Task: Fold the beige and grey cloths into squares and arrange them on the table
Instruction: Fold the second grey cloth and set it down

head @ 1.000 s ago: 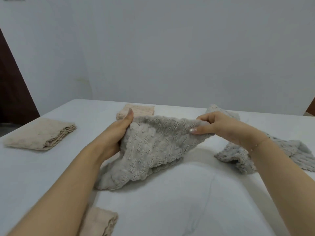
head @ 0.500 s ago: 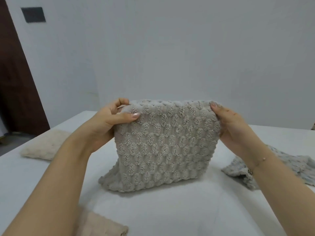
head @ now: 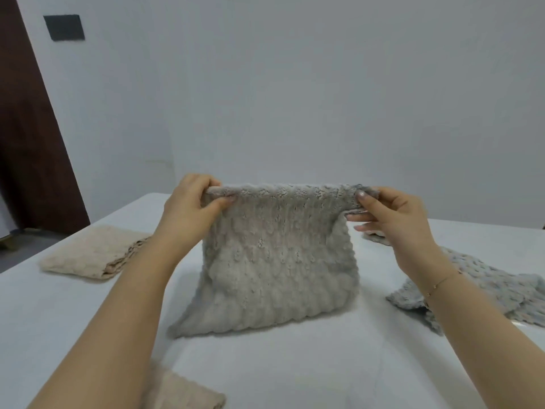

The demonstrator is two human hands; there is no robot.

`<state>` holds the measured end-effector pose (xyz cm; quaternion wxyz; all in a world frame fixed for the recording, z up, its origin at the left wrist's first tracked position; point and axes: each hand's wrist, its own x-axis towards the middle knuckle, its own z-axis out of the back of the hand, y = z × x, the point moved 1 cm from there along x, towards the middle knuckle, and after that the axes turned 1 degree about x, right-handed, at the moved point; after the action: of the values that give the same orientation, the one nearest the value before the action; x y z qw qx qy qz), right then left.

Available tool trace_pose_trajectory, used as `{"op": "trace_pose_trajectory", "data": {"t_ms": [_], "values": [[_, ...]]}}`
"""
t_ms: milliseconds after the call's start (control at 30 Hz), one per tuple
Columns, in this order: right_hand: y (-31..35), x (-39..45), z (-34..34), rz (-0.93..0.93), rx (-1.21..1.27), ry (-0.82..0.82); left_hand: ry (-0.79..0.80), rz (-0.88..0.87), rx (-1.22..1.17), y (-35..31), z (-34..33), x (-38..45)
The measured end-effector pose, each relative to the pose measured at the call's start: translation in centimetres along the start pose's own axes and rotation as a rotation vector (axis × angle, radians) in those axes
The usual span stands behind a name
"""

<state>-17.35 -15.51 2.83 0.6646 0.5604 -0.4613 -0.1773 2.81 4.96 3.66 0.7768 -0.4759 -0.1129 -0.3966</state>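
Observation:
A fluffy grey cloth (head: pixel 277 267) hangs upright over the middle of the white table (head: pixel 295 364), its lower edge resting on the surface. My left hand (head: pixel 191 211) pinches its top left corner and my right hand (head: pixel 392 219) pinches its top right corner, so the top edge is stretched level between them. A folded beige cloth (head: pixel 94 252) lies at the left. Another beige cloth (head: pixel 182 394) shows at the bottom edge, partly under my left forearm. An unfolded grey cloth (head: pixel 477 293) lies crumpled at the right, partly behind my right wrist.
A white wall stands just behind the table's far edge. A dark brown door (head: pixel 26 137) is at the left, with a dark wall plate (head: pixel 63 27) beside it. The table's left edge runs diagonally past the folded beige cloth.
Both hands raised the grey cloth from a slumped heap into an upright hanging sheet and then pulled apart, stretching its top edge wider. The view tilted up.

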Motion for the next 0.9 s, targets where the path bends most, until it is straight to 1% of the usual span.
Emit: {"op": "trace_pose_trajectory", "data": {"t_ms": [100,200,267,333,367,433,467,533,567,600,667,700,767,833,900], "values": [[0.7,-0.2,-0.4,0.113,0.082,-0.017,-0.158,-0.109,-0.096,-1.0,0.2,0.0],[1.7,-0.3,-0.3,0.258,0.140,-0.033,-0.270,-0.251,-0.154,-2.8,0.9,-0.1],[2.4,-0.2,0.1,0.300,0.162,-0.031,-0.264,-0.292,-0.183,-3.5,1.2,-0.1],[3.2,-0.1,0.7,0.318,0.154,0.000,-0.205,-0.266,-0.191,-3.8,1.5,-0.2],[3.5,0.0,1.1,0.326,0.130,0.023,-0.143,-0.228,-0.191,-4.0,1.7,-0.2],[4.0,0.3,2.2,0.293,0.079,0.104,0.062,-0.142,-0.185,-4.2,2.3,-0.3],[4.1,0.4,2.9,0.243,0.058,0.177,0.192,-0.105,-0.178,-4.3,2.6,-0.4],[3.9,0.5,3.9,0.099,0.015,0.378,0.424,-0.048,-0.149,-4.4,2.9,-0.6],[3.6,0.5,4.3,0.023,-0.018,0.487,0.484,-0.032,-0.139,-4.3,2.7,-0.7],[3.3,0.3,4.4,-0.048,-0.061,0.583,0.507,-0.024,-0.134,-4.3,2.5,-0.7],[2.7,-0.2,4.2,-0.137,-0.146,0.738,0.571,-0.010,-0.092,-4.1,2.0,-0.7],[2.4,-0.4,4.1,-0.170,-0.173,0.794,0.665,0.004,-0.043,-4.0,1.9,-0.8],[1.9,-0.6,4.1,-0.231,-0.206,0.891,0.949,0.047,0.097,-3.6,1.9,-1.2],[1.6,-0.6,4.3,-0.295,-0.210,1.014,1.227,0.095,0.182,-3.3,2.1,-1.8],[1.3,-0.8,4.6,-0.363,-0.203,1.177,1.394,0.119,0.183,-2.9,2.2,-2.2]]}}
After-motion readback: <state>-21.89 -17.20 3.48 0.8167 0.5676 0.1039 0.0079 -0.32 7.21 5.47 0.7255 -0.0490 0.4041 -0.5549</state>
